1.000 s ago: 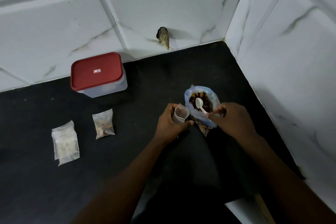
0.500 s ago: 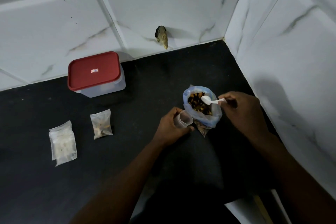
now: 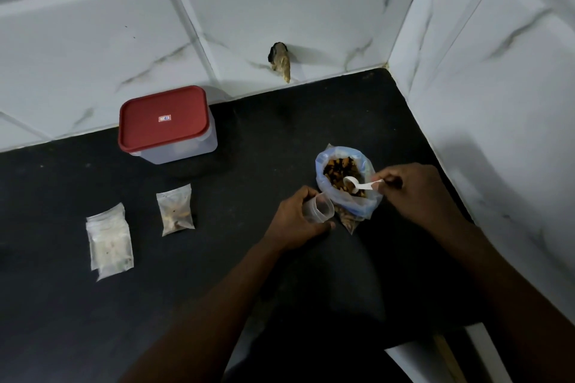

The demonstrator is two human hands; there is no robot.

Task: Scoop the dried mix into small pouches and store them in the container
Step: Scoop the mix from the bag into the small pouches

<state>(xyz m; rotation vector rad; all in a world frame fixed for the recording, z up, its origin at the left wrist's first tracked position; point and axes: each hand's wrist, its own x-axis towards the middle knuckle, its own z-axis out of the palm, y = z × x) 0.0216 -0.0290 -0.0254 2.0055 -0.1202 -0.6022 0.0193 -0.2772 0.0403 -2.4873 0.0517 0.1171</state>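
A blue-tinted plastic bag (image 3: 367, 205) of dried brown mix (image 3: 337, 169) stands open on the black counter. My right hand (image 3: 417, 193) pinches the handle of a small white spoon (image 3: 357, 184) whose bowl dips into the mix. Just left of the bag, my left hand (image 3: 295, 221) grips a small clear pouch (image 3: 320, 210) held open at its mouth. One filled pouch (image 3: 175, 210) lies flat further left. A stack of empty pouches (image 3: 109, 241) lies at the far left. The clear container with a red lid (image 3: 165, 120) stands shut by the back wall.
White marble-look tiled walls close the counter (image 3: 264, 134) at the back and right, forming a corner. A small brown lump (image 3: 281, 62) sticks to the back wall above the counter. A white edge (image 3: 420, 361) shows at the bottom right.
My right hand swung the spoon from upright over the bag to lying sideways, and its bowl now dips into the mix. My left hand kept holding the open pouch beside the bag.
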